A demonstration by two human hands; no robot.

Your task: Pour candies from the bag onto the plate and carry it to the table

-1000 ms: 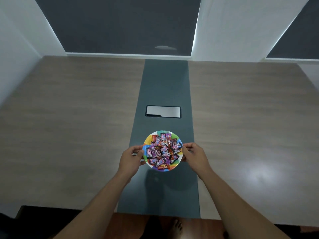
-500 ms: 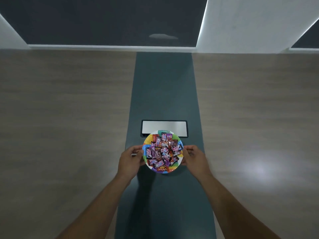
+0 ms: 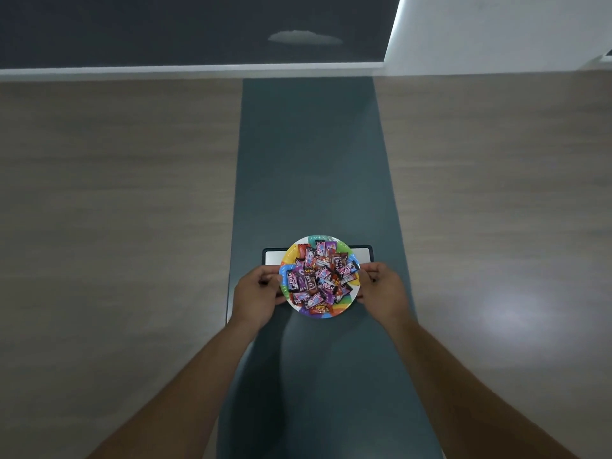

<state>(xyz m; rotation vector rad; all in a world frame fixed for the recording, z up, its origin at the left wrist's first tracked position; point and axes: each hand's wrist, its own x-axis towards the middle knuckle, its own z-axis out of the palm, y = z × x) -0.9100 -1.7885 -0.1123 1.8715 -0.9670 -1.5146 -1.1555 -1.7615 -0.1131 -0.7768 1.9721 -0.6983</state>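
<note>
While you hold the plate [image 3: 341,310] by its rim over the table [image 3: 132,193], left hand [image 3: 256,294] and right hand [image 3: 384,291] pinching opposite edges, the heaped candies [image 3: 319,276] sit loose; tilt it and they could slide off; the thin rim may buckle.

A round plate [image 3: 344,304] with a rainbow-coloured rim is held level over the desk's [image 3: 132,210] dark centre strip. It is heaped with wrapped candies [image 3: 319,276], mostly purple, pink and brown.
</note>
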